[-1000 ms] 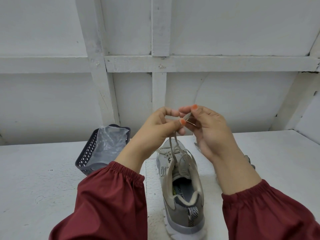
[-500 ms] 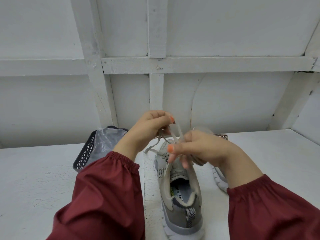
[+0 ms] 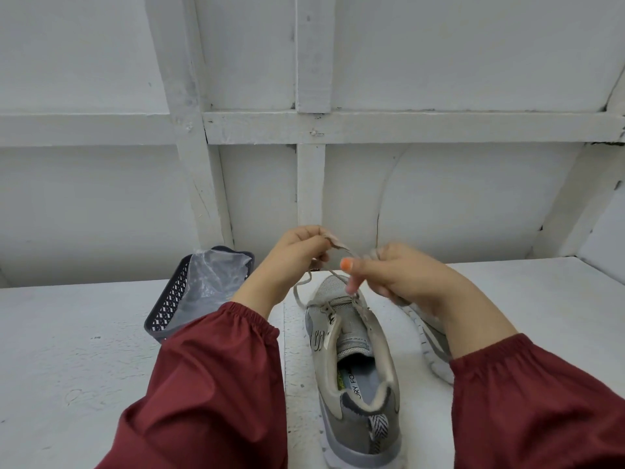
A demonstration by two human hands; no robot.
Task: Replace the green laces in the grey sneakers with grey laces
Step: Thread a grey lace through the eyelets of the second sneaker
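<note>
A grey sneaker point(image 3: 355, 374) stands on the white table point(image 3: 67, 350), heel toward me, with a grey lace point(image 3: 302, 292) threaded through its front eyelets. My left hand point(image 3: 291, 258) pinches one strand of the lace above the toe. My right hand point(image 3: 395, 275) pinches the other strand just to the right, fingers curled round it. The two hands are close together above the shoe. A second grey sneaker point(image 3: 427, 336) lies behind my right forearm, mostly hidden. No green lace shows.
A dark mesh basket point(image 3: 169, 306) holding a clear plastic bag point(image 3: 209, 275) stands at the left of the shoe. A white panelled wall point(image 3: 439, 198) rises at the table's far edge. Red sleeves cover both forearms.
Both hands dropped from higher above the shoe and the right hand swung down to the right. The lace strands now run between the hands, lower over the toe.
</note>
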